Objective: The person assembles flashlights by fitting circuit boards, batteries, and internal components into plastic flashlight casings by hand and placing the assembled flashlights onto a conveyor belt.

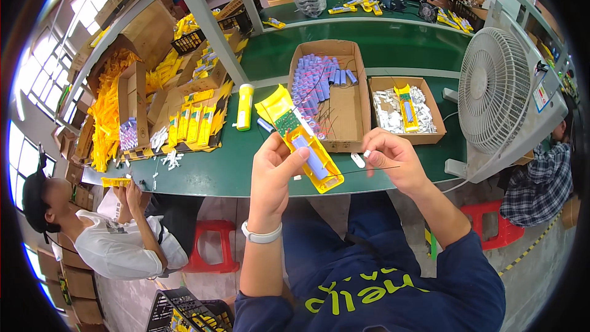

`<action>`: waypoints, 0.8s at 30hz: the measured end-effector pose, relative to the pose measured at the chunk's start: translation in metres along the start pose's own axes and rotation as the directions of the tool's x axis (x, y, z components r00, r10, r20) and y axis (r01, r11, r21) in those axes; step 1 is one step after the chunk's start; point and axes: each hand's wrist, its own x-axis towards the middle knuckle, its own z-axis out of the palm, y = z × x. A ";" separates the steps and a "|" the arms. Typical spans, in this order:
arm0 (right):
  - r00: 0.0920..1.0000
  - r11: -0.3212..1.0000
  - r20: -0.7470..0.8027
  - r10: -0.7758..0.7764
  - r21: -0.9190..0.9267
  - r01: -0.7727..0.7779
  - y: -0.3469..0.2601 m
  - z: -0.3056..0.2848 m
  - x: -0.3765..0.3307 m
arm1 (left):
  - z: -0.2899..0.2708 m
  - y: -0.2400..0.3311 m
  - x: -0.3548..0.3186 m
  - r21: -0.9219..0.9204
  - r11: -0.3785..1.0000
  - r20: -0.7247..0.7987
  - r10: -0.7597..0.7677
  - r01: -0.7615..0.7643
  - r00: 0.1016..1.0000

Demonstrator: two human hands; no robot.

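Observation:
My left hand grips a long yellow plastic casing, tilted above the table's front edge. Inside the casing are a green circuit board and a purple battery cell, with my thumb over the cell's edge. A dark cylinder sticks out beside my fingers. My right hand is closed in a pinch on a small white piece, right of the casing. A thin dark wire stretches from the casing toward my right fingers. Just left of them lies a flat white oval piece.
Ahead stand a cardboard box of purple battery cells and a smaller box of white pieces. A large fan is at right. A yellow flashlight-shaped tube stands upright at left, near yellow casings. Co-workers sit nearby.

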 end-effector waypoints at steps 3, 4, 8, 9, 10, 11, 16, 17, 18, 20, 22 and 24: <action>0.999 0.996 0.010 -0.051 0.075 0.050 0.011 -0.002 0.000 | -0.002 0.000 -0.001 0.009 1.000 -0.010 0.009 -0.009 1.000; 1.000 0.959 0.026 0.014 0.282 -0.020 0.013 -0.001 -0.001 | -0.003 0.000 -0.002 0.016 1.000 -0.018 0.011 -0.010 1.000; 0.994 0.885 0.059 0.093 0.452 -0.110 0.012 0.006 -0.006 | -0.003 0.002 -0.003 0.001 1.000 -0.020 0.024 -0.024 1.000; 0.989 0.872 0.090 0.116 0.467 -0.145 0.012 0.007 -0.006 | -0.003 0.002 -0.003 -0.003 0.999 -0.023 0.032 -0.032 0.999; 0.983 0.859 0.119 0.138 0.480 -0.179 0.013 0.007 -0.006 | -0.002 0.002 -0.002 -0.008 0.999 -0.025 0.039 -0.039 0.999; 0.983 0.858 0.118 0.142 0.481 -0.182 0.013 0.009 -0.006 | -0.002 0.001 -0.001 -0.009 0.999 -0.027 0.036 -0.036 0.999; 0.967 0.796 0.088 0.240 0.553 -0.248 0.016 0.017 -0.002 | 0.001 0.002 0.000 -0.028 0.998 -0.025 0.052 -0.053 0.998; 0.966 0.793 0.094 0.242 0.554 -0.252 0.017 0.016 -0.003 | 0.002 0.002 0.000 -0.026 0.998 -0.031 0.053 -0.054 0.998; 0.967 0.811 0.078 0.243 0.530 -0.246 0.019 0.014 -0.006 | 0.003 0.002 0.000 -0.030 0.998 -0.031 0.054 -0.055 0.998; 0.967 0.824 0.074 0.246 0.509 -0.248 0.022 0.018 -0.008 | 0.003 0.001 0.001 -0.028 0.998 -0.042 0.057 -0.059 0.997; 0.974 0.945 -0.100 0.204 0.281 -0.169 0.013 0.026 -0.010 | 0.004 0.000 0.001 -0.007 0.997 -0.067 0.070 -0.071 0.995; 0.978 0.986 -0.156 0.137 0.116 -0.120 0.009 0.035 -0.012 | 0.006 0.000 0.000 0.018 0.997 -0.092 0.078 -0.076 0.993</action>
